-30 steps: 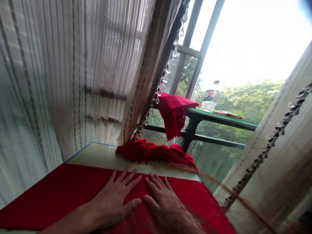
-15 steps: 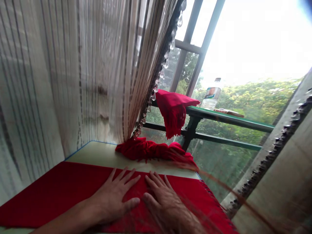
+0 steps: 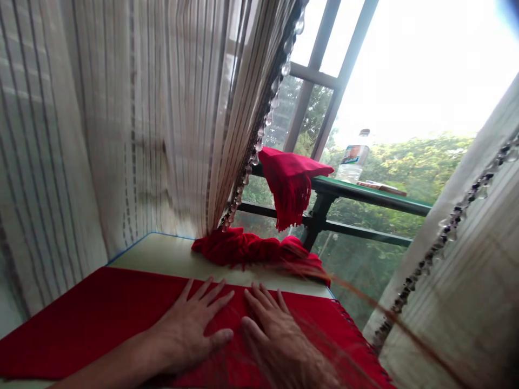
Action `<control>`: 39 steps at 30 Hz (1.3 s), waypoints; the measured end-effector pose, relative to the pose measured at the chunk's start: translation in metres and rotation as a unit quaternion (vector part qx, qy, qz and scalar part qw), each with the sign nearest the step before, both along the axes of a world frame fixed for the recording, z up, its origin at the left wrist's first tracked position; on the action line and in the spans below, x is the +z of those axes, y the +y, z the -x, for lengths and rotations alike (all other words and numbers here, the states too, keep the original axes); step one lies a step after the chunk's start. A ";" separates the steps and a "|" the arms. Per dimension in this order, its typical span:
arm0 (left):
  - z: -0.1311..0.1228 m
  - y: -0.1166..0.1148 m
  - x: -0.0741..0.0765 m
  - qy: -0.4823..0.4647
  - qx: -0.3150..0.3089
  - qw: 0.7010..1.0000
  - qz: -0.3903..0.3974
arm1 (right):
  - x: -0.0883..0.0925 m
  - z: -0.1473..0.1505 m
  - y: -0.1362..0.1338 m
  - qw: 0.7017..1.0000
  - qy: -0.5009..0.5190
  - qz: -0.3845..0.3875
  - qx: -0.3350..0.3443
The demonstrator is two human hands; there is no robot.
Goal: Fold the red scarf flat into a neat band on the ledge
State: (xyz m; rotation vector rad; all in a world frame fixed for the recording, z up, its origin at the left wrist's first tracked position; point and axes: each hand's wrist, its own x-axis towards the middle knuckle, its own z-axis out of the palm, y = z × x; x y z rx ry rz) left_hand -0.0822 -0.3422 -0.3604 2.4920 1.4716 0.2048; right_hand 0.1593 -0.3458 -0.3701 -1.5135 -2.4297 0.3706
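A red cloth [image 3: 93, 319], its right end fringed like a scarf, lies spread flat across a pale tabletop [image 3: 162, 252] with a blue edge. My left hand [image 3: 190, 327] rests palm down on the cloth, fingers spread towards its far edge. Beside it, a small gap to the right, my right hand [image 3: 278, 332] also lies flat on the cloth, fingers stretched forward. Neither hand grips anything. Beyond the fingertips sits a crumpled red cloth [image 3: 259, 249] along the far end of the table.
Another red fringed cloth [image 3: 287, 183] hangs over a green-topped railing [image 3: 377, 197]. A plastic bottle [image 3: 353, 159] and a flat brownish object [image 3: 381, 187] rest on that railing. Bead-trimmed striped curtains [image 3: 174, 108] hang at left, and another curtain [image 3: 458, 292] at right.
My right hand has shifted very slightly to the right. The right-hand curtain has swung left, covering more of the railing. My left hand and the red cloths stay put.
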 end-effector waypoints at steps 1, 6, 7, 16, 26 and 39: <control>-0.001 0.000 0.001 0.002 0.002 1.000 0.001 | 0.002 0.000 0.000 1.000 -0.002 0.002 0.001; -0.001 -0.002 0.004 -0.004 -0.001 1.000 0.013 | 0.010 0.000 0.000 1.000 0.014 -0.009 -0.001; 0.000 -0.002 0.004 -0.007 -0.001 1.000 0.011 | 0.010 0.000 0.000 1.000 0.016 -0.012 -0.003; 0.000 0.001 0.001 -0.043 0.003 0.998 -0.035 | 0.004 0.004 -0.005 1.000 -0.023 0.006 0.007; 0.003 0.002 -0.005 -0.019 0.003 1.000 -0.011 | 0.007 0.005 -0.006 1.000 -0.021 0.018 0.000; 0.002 0.001 -0.006 -0.015 -0.001 1.000 -0.014 | -0.002 0.000 -0.001 1.000 0.013 -0.001 0.005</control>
